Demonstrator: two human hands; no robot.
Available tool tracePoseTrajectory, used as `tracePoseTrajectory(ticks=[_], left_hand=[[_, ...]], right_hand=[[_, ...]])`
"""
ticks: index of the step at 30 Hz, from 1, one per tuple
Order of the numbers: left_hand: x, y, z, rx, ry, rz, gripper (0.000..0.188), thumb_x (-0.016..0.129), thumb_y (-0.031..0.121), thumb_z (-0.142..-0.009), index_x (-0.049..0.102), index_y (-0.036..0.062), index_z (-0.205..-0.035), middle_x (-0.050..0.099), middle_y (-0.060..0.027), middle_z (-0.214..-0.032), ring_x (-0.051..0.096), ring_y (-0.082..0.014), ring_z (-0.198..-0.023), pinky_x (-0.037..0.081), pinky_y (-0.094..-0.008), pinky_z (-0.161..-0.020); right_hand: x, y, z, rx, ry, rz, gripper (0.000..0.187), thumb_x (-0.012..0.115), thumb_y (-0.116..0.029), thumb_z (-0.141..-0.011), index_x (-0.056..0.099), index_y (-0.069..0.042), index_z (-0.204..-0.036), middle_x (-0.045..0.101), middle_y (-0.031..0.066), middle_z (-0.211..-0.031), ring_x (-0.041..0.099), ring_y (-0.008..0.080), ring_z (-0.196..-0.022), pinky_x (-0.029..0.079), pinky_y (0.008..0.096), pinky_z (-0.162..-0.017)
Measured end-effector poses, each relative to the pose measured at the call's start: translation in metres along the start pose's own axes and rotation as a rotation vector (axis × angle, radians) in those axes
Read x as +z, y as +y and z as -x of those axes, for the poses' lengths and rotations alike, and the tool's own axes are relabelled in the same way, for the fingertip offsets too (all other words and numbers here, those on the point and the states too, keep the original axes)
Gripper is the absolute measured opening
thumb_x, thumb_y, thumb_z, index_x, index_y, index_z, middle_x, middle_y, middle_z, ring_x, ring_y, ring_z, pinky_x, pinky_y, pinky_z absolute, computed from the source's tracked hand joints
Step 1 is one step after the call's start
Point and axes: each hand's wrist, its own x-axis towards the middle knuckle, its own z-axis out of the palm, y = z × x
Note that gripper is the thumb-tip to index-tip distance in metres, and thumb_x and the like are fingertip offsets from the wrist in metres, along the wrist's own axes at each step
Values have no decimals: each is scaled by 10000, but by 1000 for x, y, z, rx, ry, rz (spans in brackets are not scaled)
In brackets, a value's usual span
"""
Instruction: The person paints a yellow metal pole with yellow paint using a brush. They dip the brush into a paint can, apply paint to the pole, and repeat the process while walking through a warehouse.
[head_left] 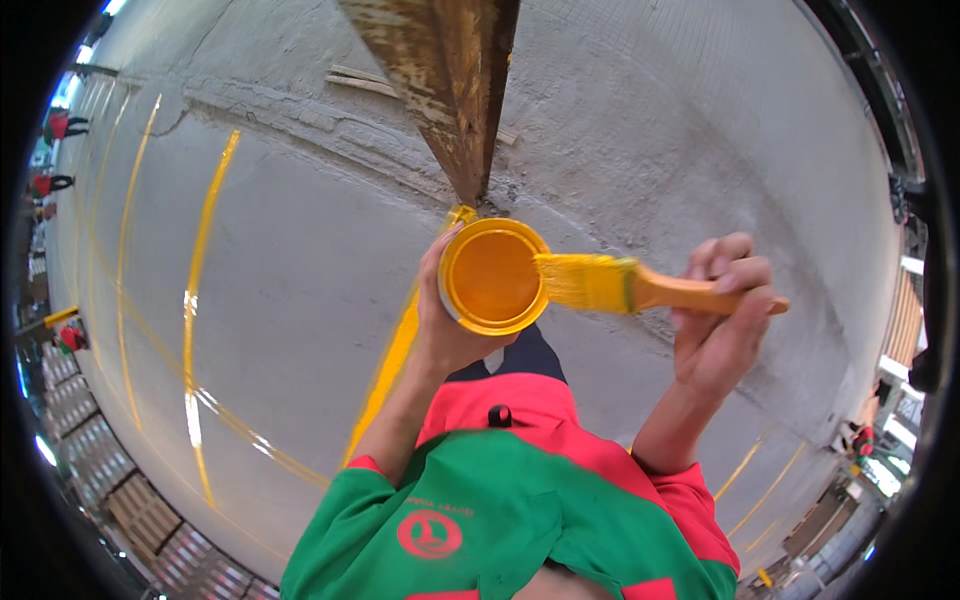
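Observation:
My left hand (440, 325) is wrapped round the side of an open paint can (543, 236), held up in front of my body. Inside the can shows orange-yellow paint (495, 277), and its rim is coated yellow. In my right hand (722, 320) is a paintbrush (665, 290), gripped by its wooden handle and lying about level. Yellow paint covers the bristles, whose tips touch or overlap the can's right rim; which of the two I cannot tell.
A rusty steel post (460, 90) rises from the floor just beyond the can. Yellow painted lines (205, 230) run along the grey concrete floor (290, 260). Thin wooden strips (362, 82) lie near the post. Stacked pallets (145, 510) and several people (62, 125) are at the far left.

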Motion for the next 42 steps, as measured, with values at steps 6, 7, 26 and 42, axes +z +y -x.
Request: tracePoseTrajectory(ticks=[6, 7, 26, 42], left_hand=[[6, 44, -7, 118, -70, -42, 1158, 964, 144, -572, 314, 25, -1524, 425, -233, -1501, 450, -416, -1379, 382, -495, -1156], [5, 52, -8, 79, -86, -21, 1139, 954, 146, -590, 312, 22, -1523, 429, -233, -1492, 436, -422, -1386, 381, -496, -1153], [-9, 80, 2, 94, -86, -47, 1106, 935, 114, -614, 312, 40, -1524, 423, -203, -1497, 430, -402, -1403, 389, -476, -1154], [-8, 69, 10, 88, -92, -13, 1107, 908, 160, -623, 281, 18, -1525, 399, -231, -1500, 383, -437, -1410, 316, -511, -1174]], right_hand=[[47, -39, 14, 73, -188, 687, 69, 691, -47, -904, 626, -29, -920, 602, 95, -923, 612, 184, -755, 505, 273, -640], [51, -42, 13, 54, -211, 740, 81, 701, -30, -887, 629, -23, -924, 610, 93, -913, 620, 188, -761, 504, 281, -644], [56, -79, 9, 152, -266, 633, 148, 708, 41, -895, 624, 34, -1016, 666, 75, -976, 676, 110, -857, 561, 240, -756], [56, -96, 5, -154, -501, 808, 185, 719, 102, -808, 701, -16, -949, 747, 111, -951, 723, 209, -910, 574, 302, -779]])
